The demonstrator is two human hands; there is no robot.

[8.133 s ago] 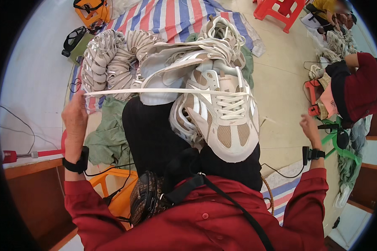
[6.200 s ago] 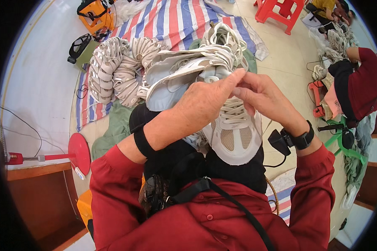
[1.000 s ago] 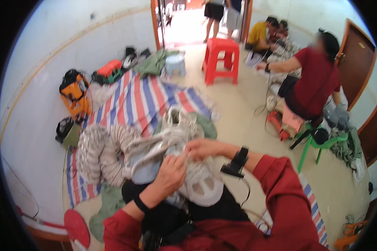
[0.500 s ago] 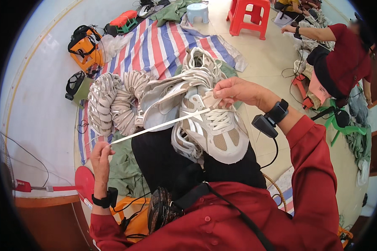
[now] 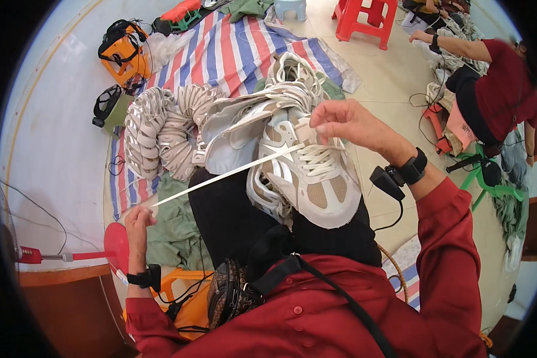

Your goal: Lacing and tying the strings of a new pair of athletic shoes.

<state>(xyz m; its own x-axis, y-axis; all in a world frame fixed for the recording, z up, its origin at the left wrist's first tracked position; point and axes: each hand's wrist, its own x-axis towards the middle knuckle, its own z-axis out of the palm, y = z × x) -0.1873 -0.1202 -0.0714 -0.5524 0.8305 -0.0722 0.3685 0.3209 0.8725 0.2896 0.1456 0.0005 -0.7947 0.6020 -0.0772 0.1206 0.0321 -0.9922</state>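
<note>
A beige and white sneaker upper (image 5: 316, 191) rests toe toward me on my black-trousered lap, its front laced in cream. From its upper eyelets a flat cream shoelace (image 5: 227, 174) stretches taut down to the left. My left hand (image 5: 139, 219) pinches the far end of that lace, low at the left. At the shoe's tongue and top eyelets is my right hand (image 5: 355, 128), thumb and fingers closed together; whatever they grip is hidden. More shoe uppers (image 5: 238, 134) lie bunched behind, touching the laced one.
Stacked uppers (image 5: 146, 134) stand on a striped sheet (image 5: 221, 53). A red stool (image 5: 367, 21) is at the back. To the right sits a co-worker in a dark red top (image 5: 507, 83). A red round disc (image 5: 117, 246) is beside my left hand; a patterned bag (image 5: 227, 292) lies at my waist.
My right hand has shifted slightly up and right at the top of the shoe. The lace stays stretched to my left hand. The whole view has shifted a little.
</note>
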